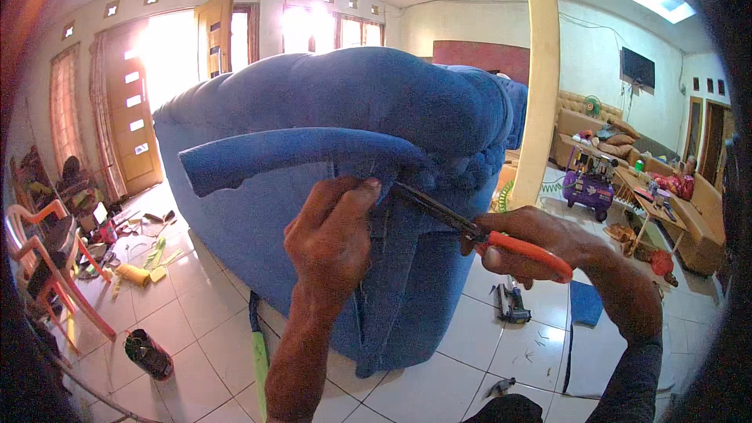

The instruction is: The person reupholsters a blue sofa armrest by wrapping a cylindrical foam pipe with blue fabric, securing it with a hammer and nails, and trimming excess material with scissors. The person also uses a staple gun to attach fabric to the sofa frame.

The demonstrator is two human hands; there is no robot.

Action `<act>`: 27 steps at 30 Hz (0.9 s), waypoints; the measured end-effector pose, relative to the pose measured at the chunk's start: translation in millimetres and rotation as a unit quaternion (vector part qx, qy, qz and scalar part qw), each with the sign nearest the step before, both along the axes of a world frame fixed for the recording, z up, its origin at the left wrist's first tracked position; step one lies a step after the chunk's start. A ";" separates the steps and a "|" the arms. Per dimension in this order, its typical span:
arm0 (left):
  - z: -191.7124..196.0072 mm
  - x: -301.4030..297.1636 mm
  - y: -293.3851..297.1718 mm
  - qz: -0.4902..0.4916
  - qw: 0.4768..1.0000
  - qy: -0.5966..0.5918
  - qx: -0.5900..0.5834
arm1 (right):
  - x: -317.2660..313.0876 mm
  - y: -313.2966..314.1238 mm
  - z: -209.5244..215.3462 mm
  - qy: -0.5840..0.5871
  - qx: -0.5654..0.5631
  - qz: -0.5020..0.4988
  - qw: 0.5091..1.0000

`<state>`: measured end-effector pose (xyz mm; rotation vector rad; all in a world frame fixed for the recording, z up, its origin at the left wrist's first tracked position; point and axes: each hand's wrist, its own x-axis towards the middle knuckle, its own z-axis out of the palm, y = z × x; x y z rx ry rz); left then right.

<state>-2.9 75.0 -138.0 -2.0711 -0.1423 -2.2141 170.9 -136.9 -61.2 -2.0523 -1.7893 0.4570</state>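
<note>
A big blue upholstered sofa piece [258,243] fills the middle, with plump cushioning on top and bunched fabric at its right corner. A long padded blue strip [266,155] sticks out leftward across it, its cut-looking end free. My left hand [333,227] is closed, pinching the blue cloth just below this strip near the corner. In my right hand [533,247] are scissors with orange handles [533,254]. Their dark blades point up and left, the tips reaching the cloth beside my left fingers. Whether the blades have cloth between them cannot be made out.
A nail or staple gun [513,304] lies on the tiles at right, near a blue cloth piece [586,303]. Behind stand a yellow post [537,70] and a purple air compressor [589,190]. At left are an orange plastic chair [39,247], a dark container [149,355] and scattered scraps.
</note>
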 end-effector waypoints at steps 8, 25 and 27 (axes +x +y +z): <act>6.5 10.8 5.4 -0.046 0.998 -0.026 0.033 | -14.0 28.9 21.6 0.051 0.054 -0.029 0.997; 1.4 -34.0 -4.0 -0.225 0.950 0.174 -0.125 | 7.5 44.1 -12.0 -0.004 0.161 0.035 0.986; 3.5 -62.9 12.5 -0.261 0.846 0.430 -0.175 | 13.7 41.3 -14.5 -0.010 0.193 0.119 0.974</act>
